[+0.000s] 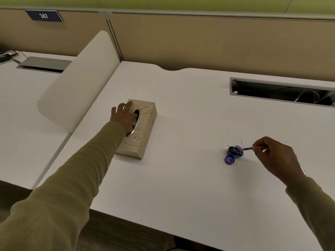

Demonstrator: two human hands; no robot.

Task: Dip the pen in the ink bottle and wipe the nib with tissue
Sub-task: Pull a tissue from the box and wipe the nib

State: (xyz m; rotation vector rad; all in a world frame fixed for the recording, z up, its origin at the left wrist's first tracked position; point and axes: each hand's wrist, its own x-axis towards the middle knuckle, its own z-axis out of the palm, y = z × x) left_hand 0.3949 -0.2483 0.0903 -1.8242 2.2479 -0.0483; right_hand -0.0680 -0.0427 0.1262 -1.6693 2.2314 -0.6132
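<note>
A beige patterned tissue box [145,127] lies on the white desk [181,178] at centre left. My left hand [125,117] rests on its top, fingers reaching into the oval slot where a bit of white tissue shows; whether the fingers pinch the tissue is hidden. At the right stands a small open ink bottle [236,151] with purple ink, its cap [229,159] lying just in front. My right hand [275,156] pinches a thin pen [246,148], whose nib end points left into the bottle's mouth.
A white rounded divider panel [78,84] stands left of the tissue box. An open cable slot [282,93] runs along the desk's back right. Tan partition walls close the back. The desk's front edge runs diagonally near my body.
</note>
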